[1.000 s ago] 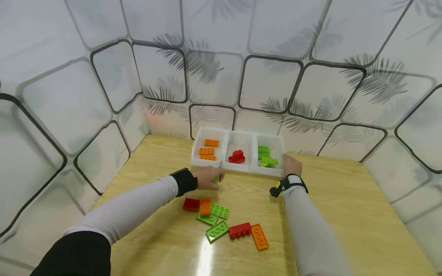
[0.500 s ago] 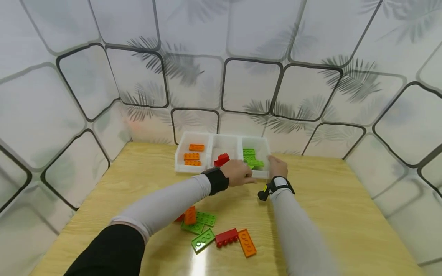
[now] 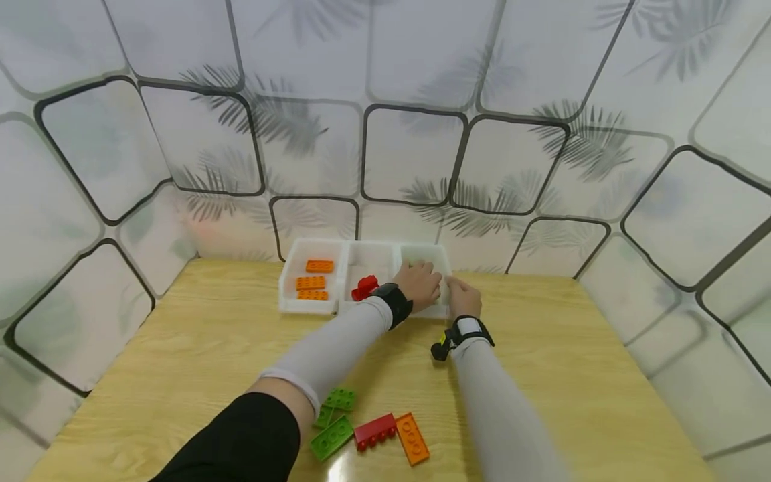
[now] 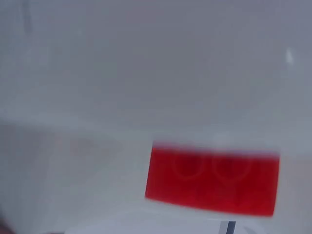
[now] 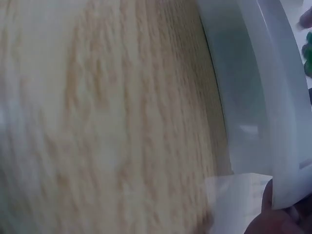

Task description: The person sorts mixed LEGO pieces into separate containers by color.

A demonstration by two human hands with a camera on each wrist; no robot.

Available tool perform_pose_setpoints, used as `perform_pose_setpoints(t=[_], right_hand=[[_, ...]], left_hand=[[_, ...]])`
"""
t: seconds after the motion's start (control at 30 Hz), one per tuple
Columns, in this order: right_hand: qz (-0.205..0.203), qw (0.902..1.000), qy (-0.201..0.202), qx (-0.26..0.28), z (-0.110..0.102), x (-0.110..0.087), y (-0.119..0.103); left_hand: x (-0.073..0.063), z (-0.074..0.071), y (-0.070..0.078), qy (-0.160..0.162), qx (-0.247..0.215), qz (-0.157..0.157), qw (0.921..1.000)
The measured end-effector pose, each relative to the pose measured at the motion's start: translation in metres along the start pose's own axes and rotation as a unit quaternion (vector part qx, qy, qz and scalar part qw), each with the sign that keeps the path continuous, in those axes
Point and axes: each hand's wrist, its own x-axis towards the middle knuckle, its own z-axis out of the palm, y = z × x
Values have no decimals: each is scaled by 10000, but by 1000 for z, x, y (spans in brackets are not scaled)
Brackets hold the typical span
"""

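Note:
My left hand [image 3: 418, 284] reaches into the right compartment of a white three-part tray [image 3: 308, 306], covering most of it. In the right wrist view, blurred fingertips [image 5: 306, 19] show right beside a green toy brick [image 5: 308, 54]; I cannot tell whether this hand holds it. My right hand [image 3: 465, 298] grips the tray's right front corner, its fingers and thumb at the rim [image 5: 287, 190] in the right wrist view. Red toy bricks [image 3: 364, 286] lie in the middle compartment, one red brick [image 4: 212, 180] also showing in the left wrist view. Orange toy bricks [image 3: 310, 283] lie in the left compartment.
On the wooden table [image 3: 229, 348] near the front lie green bricks [image 3: 332, 437], a red brick [image 3: 375, 431] and an orange brick [image 3: 412, 438]. The left sleeve [image 3: 337, 355] passes over this pile's left side. A patterned wall [image 3: 325, 154] stands behind the tray.
My left hand has moved right from before the left compartment, carrying a green brick, into the right compartment. My right hand stays at the tray's corner. The head view has turned right.

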Motion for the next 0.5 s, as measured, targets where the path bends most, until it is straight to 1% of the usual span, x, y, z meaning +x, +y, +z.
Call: perform_pose_setpoints(t=[0.07,0.13,0.2,0.37,0.43,0.5], right_hand=[[-40,10000,-14,-14,1,-1,0],[-46,10000,10,-22,1,-2,1],[-60,10000,4,-42,1,-2,2],[-49,9999,-93,-11,1,0,3],[-73,9999,-94,-26,2,1,4],[-91,9999,-53,-28,2,3,4]], left_hand=[[-1,6,1,-73,312,-30,9995],[-3,10,2,-28,592,29,9982],[-5,12,4,-9,758,91,9971],[-7,11,5,-120,951,109,9953],[-7,12,4,-87,1027,137,9946],[-6,12,3,21,1072,171,9941]])
